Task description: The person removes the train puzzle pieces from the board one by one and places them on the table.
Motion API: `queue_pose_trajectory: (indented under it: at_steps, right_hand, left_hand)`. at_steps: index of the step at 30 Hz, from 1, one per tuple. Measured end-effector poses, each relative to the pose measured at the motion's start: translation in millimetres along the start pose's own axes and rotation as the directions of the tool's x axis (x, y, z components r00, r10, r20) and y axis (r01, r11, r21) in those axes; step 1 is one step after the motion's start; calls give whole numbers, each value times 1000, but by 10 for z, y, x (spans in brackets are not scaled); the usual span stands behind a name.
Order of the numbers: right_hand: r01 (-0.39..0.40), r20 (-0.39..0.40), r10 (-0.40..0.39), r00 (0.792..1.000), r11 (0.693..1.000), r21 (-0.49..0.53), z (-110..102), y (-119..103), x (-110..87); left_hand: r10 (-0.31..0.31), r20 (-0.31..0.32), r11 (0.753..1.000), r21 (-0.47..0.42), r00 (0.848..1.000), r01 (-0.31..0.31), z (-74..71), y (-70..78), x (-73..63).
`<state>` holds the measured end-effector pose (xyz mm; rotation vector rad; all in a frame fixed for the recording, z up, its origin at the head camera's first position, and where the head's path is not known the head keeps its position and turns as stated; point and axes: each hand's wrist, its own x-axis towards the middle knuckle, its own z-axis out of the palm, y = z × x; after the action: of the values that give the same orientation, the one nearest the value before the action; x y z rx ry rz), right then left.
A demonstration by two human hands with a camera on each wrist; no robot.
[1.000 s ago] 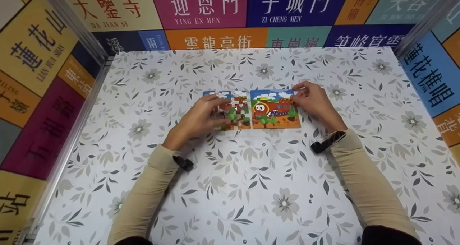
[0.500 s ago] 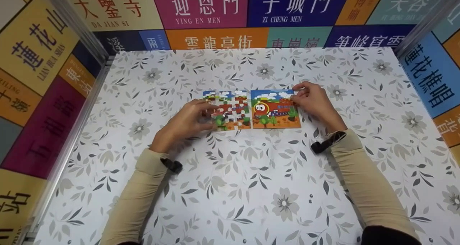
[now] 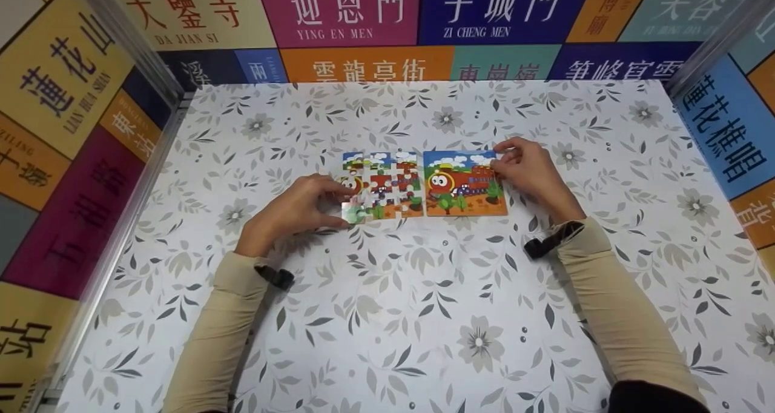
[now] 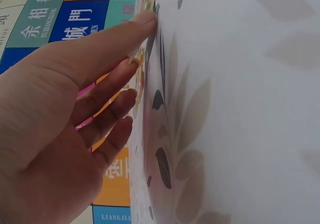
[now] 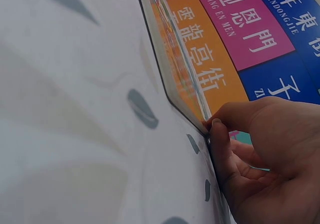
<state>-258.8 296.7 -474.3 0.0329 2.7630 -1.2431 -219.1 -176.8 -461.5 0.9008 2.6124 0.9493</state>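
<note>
A jigsaw puzzle of a red cartoon train lies on the table, with pale gaps between its pieces. Close beside it on the right is a picture card showing the same train whole. My left hand is at the puzzle's left edge, thumb near the lower left corner and forefinger at the piece with the train's face. In the left wrist view its other fingers extend loosely. The card's upper right edge is pinched by my right hand; in the right wrist view thumb and forefinger meet at the card's corner.
White cloth with grey leaves and flowers covers the table. Coloured panels with Chinese lettering stand along the back and both sides. A dark band with a small black device sits on each wrist.
My left hand has drawn back leftward from over the puzzle to its left edge, uncovering the left-hand pieces. The right hand and the picture card have stayed in place.
</note>
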Motion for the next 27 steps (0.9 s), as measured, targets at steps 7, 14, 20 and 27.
queue_pose_trajectory:
  at_steps: [7,14,20,27]
  right_hand:
    - [-1,-8,1,1000,1000,-8,-3,13,-5]
    - [40,-29,-41,999,999,-24,12,10,-14]
    - [12,-10,-12,1000,1000,-10,0,-24,-20]
    - [48,-31,-47,998,998,40,-74,-22,-18]
  left_hand:
    - [-8,18,1000,13,1000,7,1,-3,-5]
    - [-26,33,1000,10,999,25,-25,4,-18]
    - [-26,-46,999,44,999,28,-53,6,39]
    - [-109,-346,960,207,932,189,-88,-10,248]
